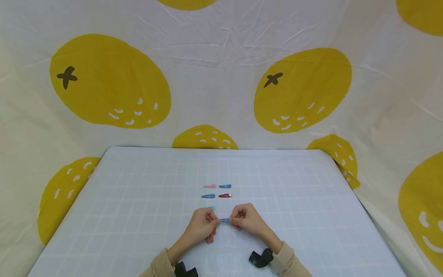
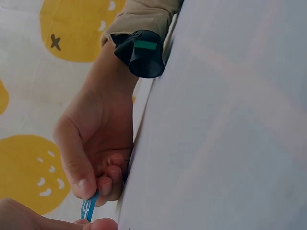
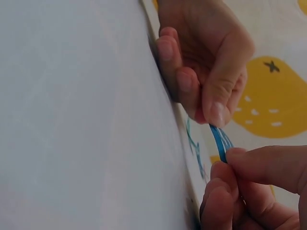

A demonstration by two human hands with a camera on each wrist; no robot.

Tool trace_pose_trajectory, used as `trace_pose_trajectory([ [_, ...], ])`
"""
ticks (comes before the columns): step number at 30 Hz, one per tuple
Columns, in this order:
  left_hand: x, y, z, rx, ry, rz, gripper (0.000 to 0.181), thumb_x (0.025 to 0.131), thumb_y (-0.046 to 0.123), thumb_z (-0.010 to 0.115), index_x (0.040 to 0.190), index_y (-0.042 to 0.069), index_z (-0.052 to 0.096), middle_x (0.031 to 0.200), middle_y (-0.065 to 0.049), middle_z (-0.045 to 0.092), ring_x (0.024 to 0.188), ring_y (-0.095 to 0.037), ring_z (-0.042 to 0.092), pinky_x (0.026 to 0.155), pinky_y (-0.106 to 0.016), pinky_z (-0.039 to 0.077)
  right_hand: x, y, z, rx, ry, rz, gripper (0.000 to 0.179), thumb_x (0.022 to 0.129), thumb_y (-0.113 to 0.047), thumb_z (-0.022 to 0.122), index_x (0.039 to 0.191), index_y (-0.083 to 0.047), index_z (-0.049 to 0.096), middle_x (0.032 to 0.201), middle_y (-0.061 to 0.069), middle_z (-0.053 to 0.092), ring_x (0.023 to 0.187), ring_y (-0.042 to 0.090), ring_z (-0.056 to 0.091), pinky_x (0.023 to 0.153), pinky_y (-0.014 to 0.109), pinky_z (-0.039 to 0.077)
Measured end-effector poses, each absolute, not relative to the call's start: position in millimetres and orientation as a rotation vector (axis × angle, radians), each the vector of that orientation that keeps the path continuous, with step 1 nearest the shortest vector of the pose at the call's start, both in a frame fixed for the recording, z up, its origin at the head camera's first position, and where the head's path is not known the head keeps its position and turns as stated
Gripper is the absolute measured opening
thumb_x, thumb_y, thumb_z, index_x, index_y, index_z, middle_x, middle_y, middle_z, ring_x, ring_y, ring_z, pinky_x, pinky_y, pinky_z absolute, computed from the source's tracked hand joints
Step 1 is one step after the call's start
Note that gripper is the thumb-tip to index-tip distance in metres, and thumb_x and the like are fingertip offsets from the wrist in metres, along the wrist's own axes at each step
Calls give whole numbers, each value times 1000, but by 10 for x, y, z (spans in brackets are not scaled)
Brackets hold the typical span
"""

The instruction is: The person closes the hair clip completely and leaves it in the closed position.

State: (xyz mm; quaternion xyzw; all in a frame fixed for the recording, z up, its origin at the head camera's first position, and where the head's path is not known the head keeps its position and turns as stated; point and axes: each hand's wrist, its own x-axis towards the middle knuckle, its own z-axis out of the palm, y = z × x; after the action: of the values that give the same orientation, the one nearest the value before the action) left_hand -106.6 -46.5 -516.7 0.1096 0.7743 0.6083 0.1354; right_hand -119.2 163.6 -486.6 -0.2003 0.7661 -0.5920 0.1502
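Note:
A blue snap hair clip is stretched between both hands over the table. My left hand pinches one end with thumb and forefinger, and my right hand pinches the other. The right wrist view shows the clip slightly bowed, with a slit along its middle; both tips are hidden under the fingers. Just beyond my left hand lies a mint-green clip, partly covered by it. Farther off are a blue clip, a dark red clip, a pink clip and another blue clip.
The clips lie in two columns on a pale checked tablecloth. Behind the table's far edge hangs a white cloth with large yellow fruit shapes. Black wrist cameras sit at both beige sleeves.

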Motion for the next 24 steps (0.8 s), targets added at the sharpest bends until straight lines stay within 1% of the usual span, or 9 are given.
trace_pose_trajectory([
  [3, -1062, -454, -5162, 297, 2255, 1757, 17, 93, 5, 65, 78, 3, 57, 53, -3, 59, 35, -14, 55, 37, -31, 47, -1222, 1644, -4978, -568, 2213, -1696, 10, 87, 9, 64, 77, 11, 65, 61, 27, 55, 50, 8, 47, 49, 18, 41],
  [5, -1059, -445, -5156, 289, 2268, 1750, 18, 93, 5, 65, 77, 4, 57, 52, -3, 59, 35, -13, 54, 36, -31, 47, -1241, 1643, -5055, -573, 2254, -1678, 11, 87, 8, 65, 76, 10, 65, 58, 22, 55, 49, 6, 46, 48, 18, 40],
  [7, -1057, -436, -5151, 287, 2277, 1743, 19, 93, 6, 65, 76, 4, 56, 51, -3, 58, 34, -13, 54, 36, -31, 46, -1250, 1638, -5102, -563, 2290, -1658, 13, 87, 5, 66, 75, 7, 65, 56, 11, 55, 49, 5, 45, 48, 18, 39],
  [10, -1057, -429, -5152, 291, 2280, 1738, 20, 94, 6, 64, 76, 4, 56, 51, -2, 58, 34, -13, 54, 36, -31, 46, -1252, 1633, -5109, -549, 2320, -1638, 14, 87, 1, 68, 74, 2, 65, 58, -2, 53, 50, 3, 46, 50, 19, 39],
  [12, -1059, -430, -5161, 300, 2273, 1742, 20, 94, 6, 63, 76, 4, 55, 52, -2, 59, 35, -14, 54, 36, -31, 47, -1254, 1640, -5105, -538, 2298, -1650, 14, 87, -1, 69, 74, 1, 65, 59, -5, 53, 52, 4, 47, 51, 19, 40],
  [20, -1081, -460, -5232, 401, 2256, 1773, 18, 94, 5, 63, 78, 5, 55, 54, -2, 59, 36, -15, 54, 36, -33, 47, -1280, 1663, -5137, -524, 2238, -1695, 12, 88, -4, 70, 77, 0, 69, 61, -3, 55, 53, 6, 49, 53, 19, 43],
  [24, -1089, -471, -5267, 445, 2259, 1804, 17, 95, 6, 63, 80, 6, 55, 56, -1, 59, 37, -14, 54, 36, -32, 47, -1289, 1664, -5160, -529, 2228, -1714, 9, 89, -4, 70, 80, 0, 70, 60, -1, 56, 53, 6, 49, 53, 20, 43],
])
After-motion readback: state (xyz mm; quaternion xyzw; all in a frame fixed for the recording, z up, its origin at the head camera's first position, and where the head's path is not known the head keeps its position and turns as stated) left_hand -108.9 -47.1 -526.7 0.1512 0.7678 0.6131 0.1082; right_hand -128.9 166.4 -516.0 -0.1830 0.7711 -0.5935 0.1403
